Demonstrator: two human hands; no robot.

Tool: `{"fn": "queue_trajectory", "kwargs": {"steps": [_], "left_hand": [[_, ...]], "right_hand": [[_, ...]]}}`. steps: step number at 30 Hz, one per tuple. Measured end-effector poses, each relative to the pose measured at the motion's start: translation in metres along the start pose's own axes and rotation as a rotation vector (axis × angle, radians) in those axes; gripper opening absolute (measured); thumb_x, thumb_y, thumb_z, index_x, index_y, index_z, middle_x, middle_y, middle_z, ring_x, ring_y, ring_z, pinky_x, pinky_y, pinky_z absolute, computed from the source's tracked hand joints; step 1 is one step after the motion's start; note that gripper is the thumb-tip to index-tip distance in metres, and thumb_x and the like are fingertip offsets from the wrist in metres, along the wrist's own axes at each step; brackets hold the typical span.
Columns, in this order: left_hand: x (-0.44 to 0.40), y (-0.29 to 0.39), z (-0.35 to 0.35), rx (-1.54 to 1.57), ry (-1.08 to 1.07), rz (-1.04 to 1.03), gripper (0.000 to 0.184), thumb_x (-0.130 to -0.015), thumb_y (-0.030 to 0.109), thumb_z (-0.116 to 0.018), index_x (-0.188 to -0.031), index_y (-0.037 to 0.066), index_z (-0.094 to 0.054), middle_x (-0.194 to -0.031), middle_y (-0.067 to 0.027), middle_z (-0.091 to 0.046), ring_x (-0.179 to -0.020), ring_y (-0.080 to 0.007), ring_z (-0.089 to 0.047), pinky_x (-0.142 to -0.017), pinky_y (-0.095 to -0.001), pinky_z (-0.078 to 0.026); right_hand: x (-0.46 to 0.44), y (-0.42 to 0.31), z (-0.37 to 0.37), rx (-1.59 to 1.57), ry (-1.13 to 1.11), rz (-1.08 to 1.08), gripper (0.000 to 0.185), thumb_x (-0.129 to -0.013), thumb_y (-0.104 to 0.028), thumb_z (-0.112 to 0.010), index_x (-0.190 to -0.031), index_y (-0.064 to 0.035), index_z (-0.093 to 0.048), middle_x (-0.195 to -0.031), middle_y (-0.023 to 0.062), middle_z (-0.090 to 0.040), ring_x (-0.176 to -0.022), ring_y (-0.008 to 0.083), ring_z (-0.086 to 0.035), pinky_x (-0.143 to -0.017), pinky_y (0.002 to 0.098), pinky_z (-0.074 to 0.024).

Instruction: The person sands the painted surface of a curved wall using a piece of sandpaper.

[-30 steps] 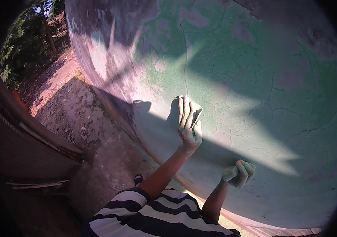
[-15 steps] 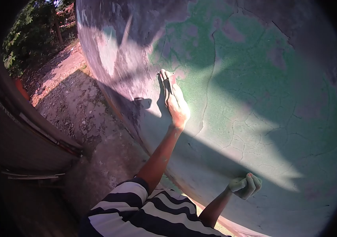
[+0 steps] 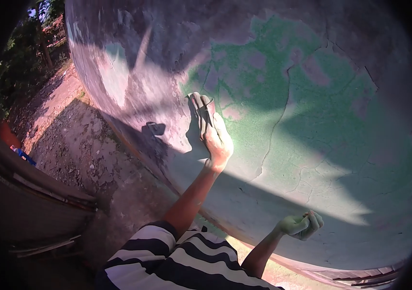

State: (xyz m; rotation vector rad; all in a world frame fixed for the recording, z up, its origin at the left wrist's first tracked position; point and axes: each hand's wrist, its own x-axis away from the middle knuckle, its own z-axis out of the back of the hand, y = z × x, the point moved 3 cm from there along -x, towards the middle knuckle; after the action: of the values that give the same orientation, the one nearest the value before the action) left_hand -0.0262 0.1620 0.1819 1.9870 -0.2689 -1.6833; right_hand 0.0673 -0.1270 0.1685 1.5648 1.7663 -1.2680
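My left hand [image 3: 215, 137] lies against a curved-looking wall [image 3: 244, 116] with peeling green paint, its fingers stretched upward. Beneath the fingers it presses a thin, bent sheet that looks like sandpaper [image 3: 209, 105], whose edge sticks out beside the fingertips. Pale dust coats the hand. Lower and to the right, my right hand [image 3: 302, 225] is held with curled fingers in front of the shaded part of the wall. It is dusty too, and whatever may be inside it is hidden. Whether it touches the wall I cannot tell.
A long crack [image 3: 277, 123] runs down the green paint. Rough ground [image 3: 95, 150] with rubble follows the wall's foot on the left. Beyond it stand a dark low structure [image 3: 37, 212], an orange object [image 3: 7, 135] and trees [image 3: 17, 72]. Slats [image 3: 370, 280] show at lower right.
The view has shifted, so the crack now appears farther right and lower. My left hand has slid slightly upward on the wall with the sheet. My right hand stays curled in nearly the same place.
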Motion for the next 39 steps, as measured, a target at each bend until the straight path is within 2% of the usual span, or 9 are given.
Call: {"fn": "queue_trajectory", "kwargs": {"steps": [1, 4, 10, 18, 22, 24, 28, 31, 39], "left_hand": [[-0.013, 0.020, 0.003, 0.244, -0.013, 0.168, 0.044, -0.101, 0.010, -0.041, -0.139, -0.012, -0.046, -0.152, -0.0351, -0.031, -0.145, -0.0510, -0.023, -0.117, -0.0568, -0.019], [0.019, 0.047, 0.010, 0.176, -0.091, -0.141, 0.046, -0.096, 0.014, -0.051, -0.136, -0.008, -0.052, -0.148, -0.0357, -0.038, -0.140, -0.0535, -0.032, -0.114, -0.0575, -0.027], [-0.004, 0.009, 0.023, 0.362, -0.184, -0.225, 0.042, -0.096, 0.019, -0.055, -0.134, 0.003, -0.060, -0.140, -0.0306, -0.051, -0.136, -0.0489, -0.043, -0.110, -0.0562, -0.035], [-0.070, -0.033, 0.022, 0.334, -0.005, -0.129, 0.042, -0.099, 0.008, -0.049, -0.135, -0.012, -0.051, -0.142, -0.0292, -0.049, -0.140, -0.0465, -0.038, -0.117, -0.0551, -0.026], [-0.096, -0.067, 0.021, 0.213, -0.013, 0.253, 0.039, -0.104, 0.007, -0.040, -0.137, -0.014, -0.046, -0.152, -0.0317, -0.034, -0.145, -0.0460, -0.026, -0.119, -0.0524, -0.018], [-0.095, -0.042, 0.021, 0.284, 0.102, 0.096, 0.041, -0.103, 0.007, -0.043, -0.138, -0.014, -0.045, -0.151, -0.0333, -0.035, -0.145, -0.0469, -0.027, -0.118, -0.0531, -0.020], [-0.040, -0.018, 0.017, 0.194, -0.134, -0.135, 0.049, -0.099, 0.015, -0.045, -0.134, -0.019, -0.046, -0.145, -0.0388, -0.039, -0.140, -0.0542, -0.030, -0.116, -0.0585, -0.022], [-0.060, -0.038, 0.022, 0.140, -0.107, -0.211, 0.045, -0.098, 0.021, -0.049, -0.128, -0.012, -0.058, -0.140, -0.0309, -0.051, -0.136, -0.0464, -0.044, -0.114, -0.0530, -0.029], [-0.088, -0.045, 0.025, 0.278, 0.015, 0.066, 0.042, -0.103, 0.010, -0.040, -0.135, -0.018, -0.045, -0.150, -0.0368, -0.033, -0.142, -0.0515, -0.029, -0.117, -0.0542, -0.020]], "right_hand": [[0.006, -0.009, -0.008, 0.009, 0.011, 0.005, 0.013, -0.078, -0.009, -0.051, -0.072, 0.0005, -0.057, -0.072, 0.0086, -0.052, -0.071, 0.0197, -0.049, -0.061, 0.0310, -0.0377], [0.025, -0.039, -0.044, -0.104, -0.069, 0.047, 0.013, -0.081, -0.012, -0.052, -0.075, -0.0009, -0.057, -0.072, 0.0078, -0.051, -0.067, 0.0190, -0.048, -0.059, 0.0318, -0.0356], [0.049, -0.064, -0.100, -0.242, -0.232, 0.175, 0.014, -0.083, -0.014, -0.055, -0.078, -0.0010, -0.059, -0.069, 0.0094, -0.056, -0.062, 0.0209, -0.050, -0.056, 0.0336, -0.0364], [0.064, -0.049, -0.109, -0.015, -0.164, 0.343, 0.022, -0.083, -0.020, -0.053, -0.076, -0.0019, -0.062, -0.063, 0.0082, -0.058, -0.057, 0.0199, -0.054, -0.055, 0.0323, -0.0383], [0.064, -0.051, -0.111, 0.019, -0.149, 0.372, 0.022, -0.083, -0.020, -0.052, -0.076, -0.0017, -0.063, -0.063, 0.0086, -0.059, -0.057, 0.0196, -0.054, -0.057, 0.0331, -0.0385], [0.066, -0.051, -0.112, 0.042, -0.142, 0.377, 0.022, -0.082, -0.020, -0.052, -0.075, -0.0017, -0.063, -0.063, 0.0086, -0.059, -0.057, 0.0195, -0.054, -0.058, 0.0335, -0.0385], [0.068, -0.047, -0.112, 0.019, -0.108, 0.359, 0.016, -0.070, -0.014, -0.052, -0.074, -0.0012, -0.062, -0.064, 0.0092, -0.059, -0.058, 0.0201, -0.054, -0.057, 0.0336, -0.0377], [0.067, -0.048, -0.111, 0.037, -0.105, 0.363, 0.015, -0.069, -0.011, -0.051, -0.073, -0.0007, -0.060, -0.065, 0.0095, -0.059, -0.060, 0.0202, -0.054, -0.057, 0.0337, -0.0374], [0.067, -0.049, -0.111, 0.043, -0.104, 0.366, 0.014, -0.070, -0.011, -0.051, -0.073, -0.0004, -0.060, -0.066, 0.0093, -0.058, -0.061, 0.0199, -0.053, -0.056, 0.0337, -0.0375]]}}
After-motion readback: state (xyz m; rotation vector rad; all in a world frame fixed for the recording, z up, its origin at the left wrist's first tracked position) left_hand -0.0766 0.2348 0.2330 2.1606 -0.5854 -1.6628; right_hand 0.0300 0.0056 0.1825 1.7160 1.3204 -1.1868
